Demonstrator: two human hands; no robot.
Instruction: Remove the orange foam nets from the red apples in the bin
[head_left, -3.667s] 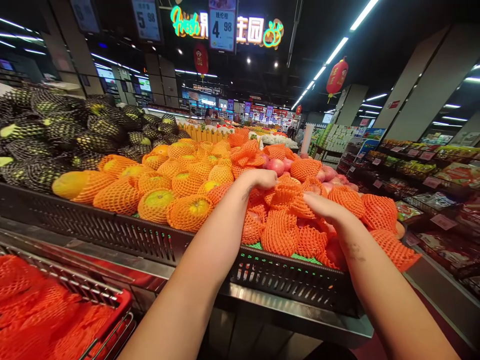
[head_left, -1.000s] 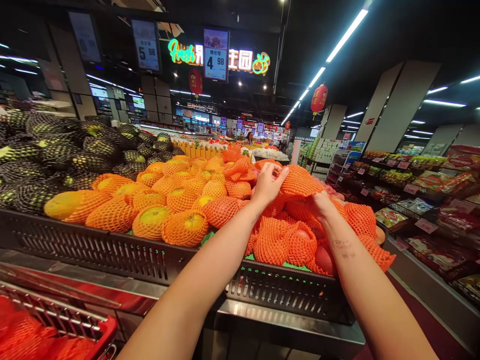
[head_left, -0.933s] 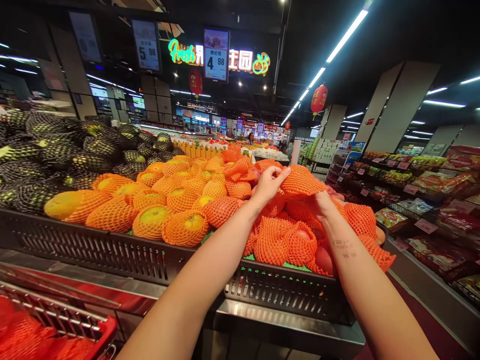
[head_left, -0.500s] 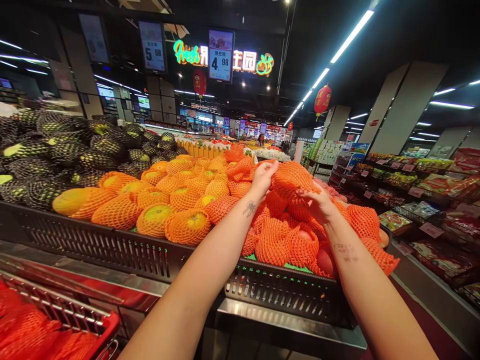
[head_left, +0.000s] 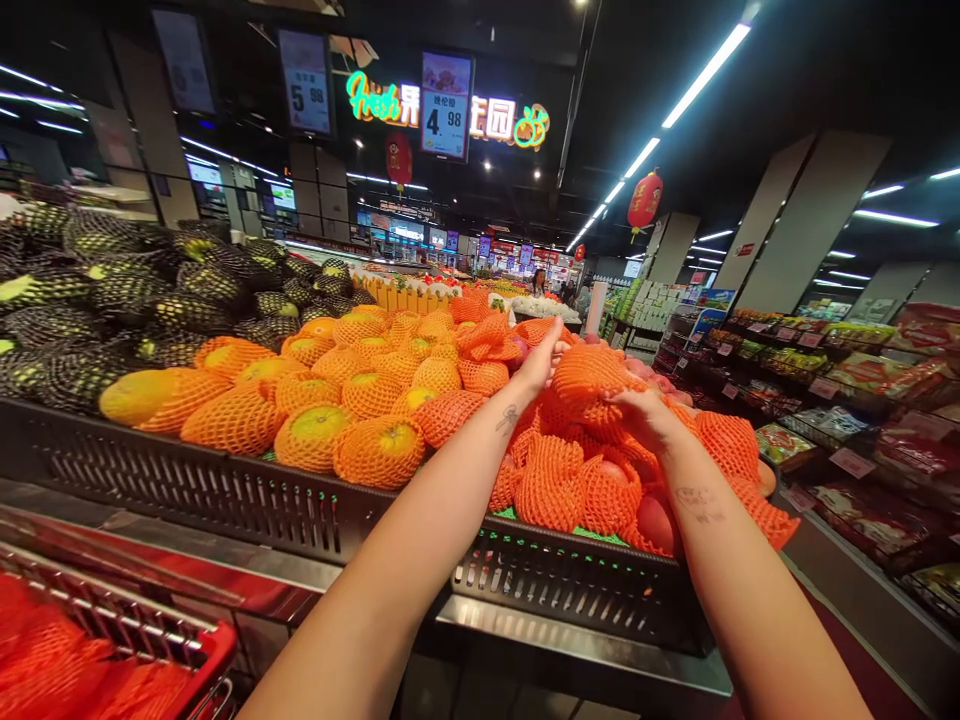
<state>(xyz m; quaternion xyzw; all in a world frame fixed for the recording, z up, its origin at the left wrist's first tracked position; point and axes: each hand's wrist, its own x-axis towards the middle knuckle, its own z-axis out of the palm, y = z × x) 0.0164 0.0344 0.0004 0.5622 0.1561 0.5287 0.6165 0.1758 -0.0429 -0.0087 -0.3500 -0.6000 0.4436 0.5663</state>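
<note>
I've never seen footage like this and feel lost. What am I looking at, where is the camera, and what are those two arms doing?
There is no machine here: the camera sits on a person's head and looks forward and down, so the two bare arms are that person's own. They stand at a supermarket fruit display. The left hand and the right hand together hold a fruit in an orange foam net just above the pile. A black slotted crate holds more orange-netted fruit, some showing red skin. To the left lie yellow-orange fruit in nets, and farther left, fruit in black nets. A red cart shows at bottom left, price signs hang overhead.
</note>
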